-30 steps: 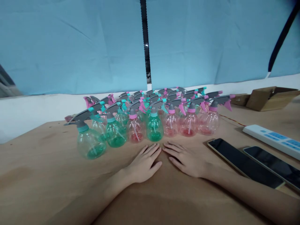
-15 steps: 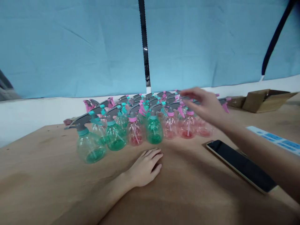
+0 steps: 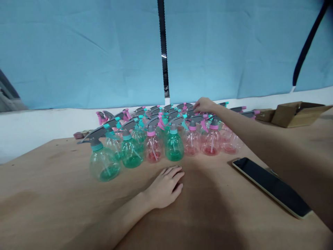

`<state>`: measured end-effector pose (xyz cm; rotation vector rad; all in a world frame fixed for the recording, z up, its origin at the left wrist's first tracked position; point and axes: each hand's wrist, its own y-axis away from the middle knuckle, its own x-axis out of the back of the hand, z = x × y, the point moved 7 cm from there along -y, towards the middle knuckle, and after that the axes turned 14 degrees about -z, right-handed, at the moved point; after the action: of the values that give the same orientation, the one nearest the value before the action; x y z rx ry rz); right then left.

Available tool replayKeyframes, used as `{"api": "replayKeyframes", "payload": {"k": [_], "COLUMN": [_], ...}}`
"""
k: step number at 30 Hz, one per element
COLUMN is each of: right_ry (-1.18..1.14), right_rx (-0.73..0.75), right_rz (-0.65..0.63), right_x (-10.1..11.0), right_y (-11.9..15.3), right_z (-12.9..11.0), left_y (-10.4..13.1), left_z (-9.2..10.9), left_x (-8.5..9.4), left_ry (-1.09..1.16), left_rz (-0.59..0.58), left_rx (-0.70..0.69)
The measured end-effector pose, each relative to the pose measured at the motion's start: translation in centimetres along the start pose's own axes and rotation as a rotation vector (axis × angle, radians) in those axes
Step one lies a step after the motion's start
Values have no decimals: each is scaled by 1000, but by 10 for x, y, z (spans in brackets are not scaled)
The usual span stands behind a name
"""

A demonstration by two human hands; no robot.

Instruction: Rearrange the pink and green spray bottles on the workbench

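Up comes the right hand (image 3: 204, 105), off the counter (image 3: 59, 194) and over the packed spray bottles (image 3: 174, 147), so the reaching looks one-handed now. Its fingers bend down, bunched close at a grey trigger head (image 3: 190, 113) behind the front row; whether they've got hold, I can't tell. The left hand (image 3: 163, 187) stays palm-down on the counter, fingers loosely spread, gripping nothing, just short of the front row. And what bottles: squat, round-bellied, glossy see-through plastic, green or pink, colour deepening at the base, under smooth grey heads tipped turquoise or pink.
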<state>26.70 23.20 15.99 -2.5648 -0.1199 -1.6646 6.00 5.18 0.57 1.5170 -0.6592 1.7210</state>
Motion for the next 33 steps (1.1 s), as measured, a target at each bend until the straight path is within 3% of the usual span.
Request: {"api": "replayKeyframes", "payload": {"k": [4,9,13,16,19,22,25,27,30,33], "right_ry": [-62,-142,-198,-244,-242,-250,-268,-283,-313,-304], "right_rx": [2,95,252,433,552,546,488,526,570,581], "right_rz": [124,497,777,904,925,835,633,552,416,375], "right_x": [19,82,131,146,132,92,38,5,-33,-49], "right_y": [4,27,74,131,188,220,216,207,188,179], "right_z": [2,-3,-12,-28,-52,-73,-81,-81,-76,-73], "left_y": [0,0,0,0,3,11,24,31,31,25], "left_z": [1,1,2,-2,-10,-21,-29,-30,-31,-29], "left_x": [0,1,1,2,5,15,25,29,29,26], "left_ry": [-1,-13,-12,27,86,210,343,384,420,437], "left_rz": [3,12,13,51,146,373,659,767,775,676], "left_rx": [-4,-15,-10,39,122,170,131,78,32,21]}}
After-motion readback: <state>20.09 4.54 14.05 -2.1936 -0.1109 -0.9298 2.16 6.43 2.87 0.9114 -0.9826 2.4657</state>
